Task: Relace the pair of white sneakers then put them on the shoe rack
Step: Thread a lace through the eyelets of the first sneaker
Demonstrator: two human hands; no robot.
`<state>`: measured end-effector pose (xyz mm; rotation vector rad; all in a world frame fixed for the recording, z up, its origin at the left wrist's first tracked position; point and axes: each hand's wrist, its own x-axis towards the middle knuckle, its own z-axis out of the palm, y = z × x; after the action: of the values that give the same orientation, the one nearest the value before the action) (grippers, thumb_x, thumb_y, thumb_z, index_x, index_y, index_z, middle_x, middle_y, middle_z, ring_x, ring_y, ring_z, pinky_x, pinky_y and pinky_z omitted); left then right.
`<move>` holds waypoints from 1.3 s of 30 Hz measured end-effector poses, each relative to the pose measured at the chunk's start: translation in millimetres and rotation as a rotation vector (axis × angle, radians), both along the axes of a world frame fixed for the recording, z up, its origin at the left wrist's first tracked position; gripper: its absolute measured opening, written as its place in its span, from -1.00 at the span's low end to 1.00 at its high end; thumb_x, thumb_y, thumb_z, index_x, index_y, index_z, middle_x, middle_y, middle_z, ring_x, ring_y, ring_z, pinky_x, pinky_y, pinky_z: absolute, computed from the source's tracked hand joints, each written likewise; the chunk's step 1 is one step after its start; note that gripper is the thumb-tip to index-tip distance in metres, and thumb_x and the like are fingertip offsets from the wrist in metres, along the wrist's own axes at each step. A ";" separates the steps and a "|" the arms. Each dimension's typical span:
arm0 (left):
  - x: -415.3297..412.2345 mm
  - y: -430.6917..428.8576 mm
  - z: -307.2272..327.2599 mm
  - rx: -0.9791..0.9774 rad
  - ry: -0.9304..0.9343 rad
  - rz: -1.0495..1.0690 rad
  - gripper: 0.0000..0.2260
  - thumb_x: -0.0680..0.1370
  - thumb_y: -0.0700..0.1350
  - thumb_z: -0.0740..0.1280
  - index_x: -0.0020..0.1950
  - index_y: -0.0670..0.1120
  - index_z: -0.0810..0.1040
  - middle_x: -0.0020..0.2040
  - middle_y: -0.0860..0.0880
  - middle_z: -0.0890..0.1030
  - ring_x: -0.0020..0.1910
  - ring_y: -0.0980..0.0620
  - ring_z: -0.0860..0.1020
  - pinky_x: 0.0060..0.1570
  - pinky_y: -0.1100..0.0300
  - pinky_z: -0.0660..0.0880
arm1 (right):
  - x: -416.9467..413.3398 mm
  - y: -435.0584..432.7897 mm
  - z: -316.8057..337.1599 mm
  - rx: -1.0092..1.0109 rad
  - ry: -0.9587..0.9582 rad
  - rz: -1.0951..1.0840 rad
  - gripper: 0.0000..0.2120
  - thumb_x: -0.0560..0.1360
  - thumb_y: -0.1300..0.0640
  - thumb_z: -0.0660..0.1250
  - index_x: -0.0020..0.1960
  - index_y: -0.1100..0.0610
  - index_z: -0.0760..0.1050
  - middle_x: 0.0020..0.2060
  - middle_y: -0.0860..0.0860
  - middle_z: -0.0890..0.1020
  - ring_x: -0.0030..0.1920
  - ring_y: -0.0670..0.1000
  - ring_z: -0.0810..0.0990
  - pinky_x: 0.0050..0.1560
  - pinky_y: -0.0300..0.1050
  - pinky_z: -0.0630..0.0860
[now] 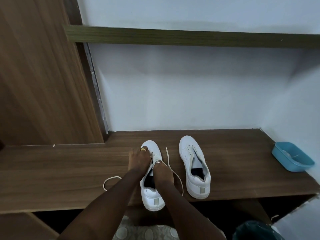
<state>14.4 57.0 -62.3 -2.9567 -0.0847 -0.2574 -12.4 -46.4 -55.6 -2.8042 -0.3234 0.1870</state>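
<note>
1. Shelf (pixel 225 153) — other sneaker (pixel 194 167) waits on it, unlaced.
2. Sneaker in hand (pixel 152 198): heel overhangs front edge; a hard tug cd drop it.
3. Left hand (pixel 139 157) flat, pressing toe; right hand (pixel 162 172) pinches lace (pixel 167 155) — may skip an eyelet.

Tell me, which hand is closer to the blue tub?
Right. The right hand pinches the lace over the sneaker, on the tub's side; the left hand rests on the sneaker's far side.

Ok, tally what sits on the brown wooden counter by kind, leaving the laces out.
White low-top sneakers: 2
Blue rectangular plastic tub: 1
Total: 3
</note>
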 end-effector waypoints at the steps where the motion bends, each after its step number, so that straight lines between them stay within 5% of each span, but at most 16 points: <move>1: 0.3 0.3 -0.7 -0.021 -0.005 0.040 -0.75 0.59 -0.11 0.14 0.19 -0.10 0.50 0.12 -0.03 0.55 0.10 -0.08 0.53 0.12 0.05 0.36 | -0.4 -0.2 0.4 -0.007 0.000 0.001 -0.72 0.61 0.32 0.04 0.27 0.24 0.37 0.22 0.13 0.51 0.22 0.09 0.52 0.17 -0.12 0.44; 6: -6.5 13.5 -3.1 -0.271 -0.002 0.286 -0.77 0.59 -0.07 0.09 0.18 -0.05 0.45 0.14 -0.02 0.55 0.19 -0.07 0.48 0.16 0.04 0.34 | -1.2 -0.7 1.5 -0.025 -0.002 -0.007 -0.71 0.61 0.35 0.04 0.30 0.27 0.35 0.23 0.15 0.51 0.23 0.11 0.53 0.17 -0.11 0.46; 13: -3.4 10.8 -3.7 -0.292 -0.042 0.176 -0.73 0.59 -0.05 0.12 0.27 0.04 0.45 0.14 -0.02 0.57 0.16 -0.10 0.51 0.17 0.03 0.31 | -2.9 -0.4 4.3 -0.025 0.001 -0.016 -0.72 0.61 0.34 0.04 0.29 0.26 0.36 0.22 0.15 0.52 0.22 0.10 0.53 0.15 -0.12 0.46; 15: -5.1 8.0 -1.0 -0.207 -0.101 0.073 -0.80 0.54 -0.05 0.26 0.13 0.07 0.57 -0.01 0.01 0.63 0.00 -0.08 0.58 0.11 -0.05 0.37 | -3.4 -0.9 5.2 -0.025 -0.003 -0.017 -0.71 0.61 0.34 0.03 0.28 0.26 0.36 0.22 0.15 0.51 0.23 0.10 0.53 0.15 -0.12 0.45; 17: -3.9 8.6 -3.3 -0.106 -0.122 0.030 -0.91 0.31 -0.07 0.51 -0.25 0.04 0.64 -0.29 0.06 0.60 -0.28 -0.01 0.60 -0.08 -0.11 0.47 | -4.1 -1.3 6.2 -0.027 -0.005 -0.016 -0.71 0.62 0.34 0.02 0.29 0.26 0.36 0.23 0.15 0.50 0.24 0.10 0.52 0.16 -0.12 0.45; 20: -3.5 9.4 -6.3 -0.081 -0.143 0.021 -0.77 0.12 -0.11 0.60 -0.45 0.01 0.55 -0.46 0.06 0.52 -0.45 0.01 0.53 -0.23 -0.05 0.47 | -4.6 -0.4 6.5 -0.032 -0.001 -0.012 -0.71 0.61 0.34 0.02 0.29 0.26 0.36 0.23 0.15 0.50 0.23 0.10 0.52 0.16 -0.12 0.45; 24: -6.0 12.1 -6.5 -0.143 -0.128 0.114 -0.97 0.40 -0.06 0.43 -0.20 0.00 0.62 -0.29 0.02 0.61 -0.24 -0.03 0.60 -0.09 0.03 0.43 | -4.7 -0.8 7.9 -0.031 0.000 -0.014 -0.71 0.61 0.35 0.03 0.28 0.26 0.36 0.23 0.15 0.51 0.24 0.10 0.52 0.16 -0.11 0.46; 28: -6.3 25.5 -14.0 -0.297 -0.117 0.275 -0.84 0.60 -0.08 0.14 0.07 -0.01 0.50 0.00 0.00 0.59 0.03 -0.04 0.56 0.06 0.06 0.35 | -5.3 -1.4 8.5 -0.035 -0.002 -0.014 -0.70 0.61 0.35 0.02 0.28 0.25 0.37 0.24 0.13 0.50 0.24 0.09 0.51 0.16 -0.13 0.45; 36: -5.3 21.6 -6.8 -0.340 -0.090 0.202 -0.74 0.58 -0.01 0.12 0.19 0.03 0.51 0.07 -0.02 0.60 0.10 -0.09 0.54 0.11 0.04 0.34 | -6.3 -1.6 9.5 -0.029 -0.004 -0.004 -0.71 0.61 0.36 0.04 0.28 0.25 0.38 0.23 0.13 0.50 0.22 0.08 0.52 0.15 -0.14 0.46; 39: -3.8 13.1 -5.2 -0.212 -0.105 0.086 -0.80 0.54 0.02 0.21 0.01 0.09 0.63 -0.09 0.03 0.65 -0.04 -0.05 0.60 0.08 -0.05 0.37 | -6.6 -1.8 10.5 -0.027 -0.002 -0.006 -0.70 0.62 0.35 0.03 0.29 0.25 0.37 0.25 0.13 0.49 0.24 0.08 0.51 0.16 -0.14 0.45</move>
<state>10.6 70.1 -67.6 -3.1368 -0.2674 -0.4166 -19.0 -48.2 -45.2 -2.8317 -0.3156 0.1885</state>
